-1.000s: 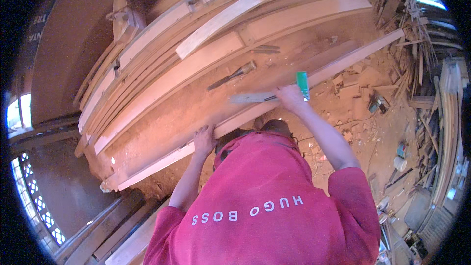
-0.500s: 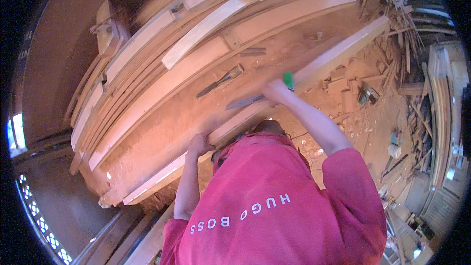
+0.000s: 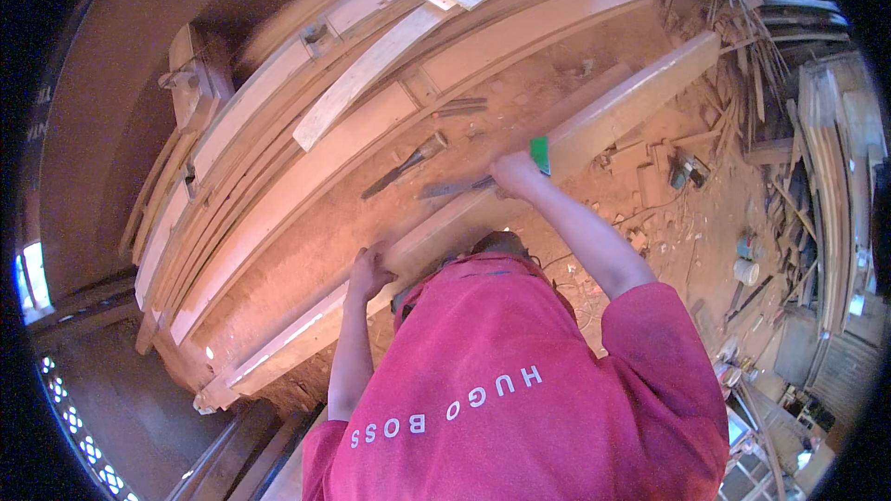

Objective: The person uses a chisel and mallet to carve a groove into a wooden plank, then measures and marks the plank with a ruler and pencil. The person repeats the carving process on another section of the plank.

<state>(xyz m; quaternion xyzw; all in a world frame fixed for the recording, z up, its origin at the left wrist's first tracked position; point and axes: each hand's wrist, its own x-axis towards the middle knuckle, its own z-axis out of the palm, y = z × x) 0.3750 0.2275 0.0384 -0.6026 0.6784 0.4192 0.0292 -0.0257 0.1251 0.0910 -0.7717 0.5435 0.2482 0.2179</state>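
Observation:
A long timber plank (image 3: pixel 640 93) runs slantwise across the bench from near left to far right, in front of my body. My left hand (image 3: pixel 369 273) is closed over the plank's edge left of the middle. Farther right along it, my right hand (image 3: pixel 513 174) is closed round a tool (image 3: pixel 455 187); its dark flat blade points left and a green end sticks out on the other side. The grip itself is hidden by my fingers, so I cannot tell the tool's exact kind. Beyond the plank lies a chisel (image 3: pixel 406 167) with a pale wooden handle.
Curved boards (image 3: pixel 371 111) lie in rows on the far side, with a pale offcut strip (image 3: pixel 371 74) across them. Small dark tools (image 3: pixel 461 107) lie on the dusty surface. At right are wood scraps (image 3: pixel 640 172), a white tub (image 3: pixel 745 271) and stacked timber (image 3: pixel 826 186).
The view has shifted slightly. The plank appears tipped, with more of its side face showing at the right. Both hands keep their holds.

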